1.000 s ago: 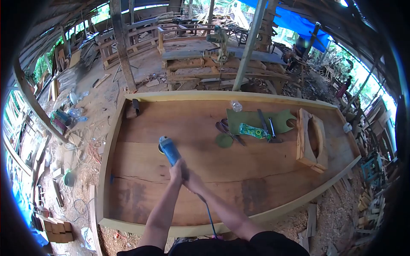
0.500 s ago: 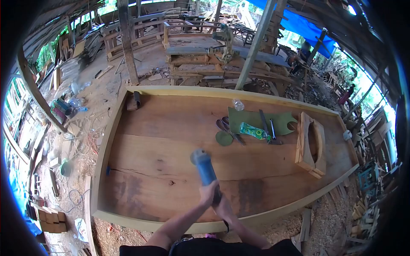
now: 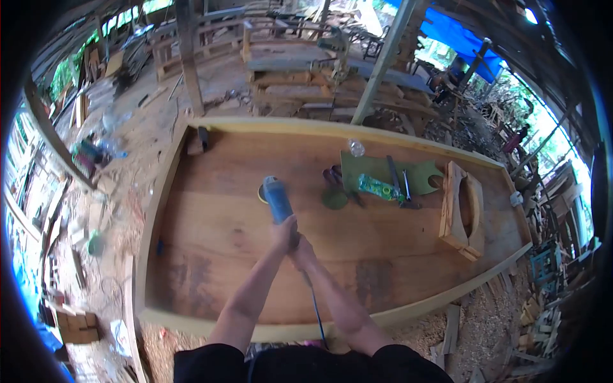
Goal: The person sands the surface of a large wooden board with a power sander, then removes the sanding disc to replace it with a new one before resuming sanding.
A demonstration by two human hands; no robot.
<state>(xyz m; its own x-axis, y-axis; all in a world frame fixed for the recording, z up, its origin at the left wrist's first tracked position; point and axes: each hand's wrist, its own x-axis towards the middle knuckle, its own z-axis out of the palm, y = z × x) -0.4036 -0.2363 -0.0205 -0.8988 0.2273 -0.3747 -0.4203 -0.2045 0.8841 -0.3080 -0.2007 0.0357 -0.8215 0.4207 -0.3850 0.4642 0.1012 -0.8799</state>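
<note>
A blue angle grinder (image 3: 280, 203) with a round disc at its head is over the wooden panel (image 3: 211, 220), its disc at or close to the surface. My left hand (image 3: 283, 234) wraps round the body of the grinder. Just behind it, my right hand (image 3: 302, 253) grips the rear end, where the cord (image 3: 317, 313) hangs down over the near edge. To the right of the grinder are a green disc (image 3: 334, 198), scissors (image 3: 332, 173) and a green sheet (image 3: 419, 175) with a cut-out. On the sheet lie a green packet (image 3: 376, 186) and a wrench (image 3: 406, 183).
A raised pale rim (image 3: 306, 126) borders the panel. A wooden frame (image 3: 463, 210) with an oval opening stands on its right end, and a dark block (image 3: 203, 137) sits in the far left corner. A post (image 3: 383, 64) rises behind. Sawdust and scraps cover the ground.
Both hands have pushed the grinder away from me and slightly left across the panel. The cord now shows below my right hand. The view has shifted slightly.
</note>
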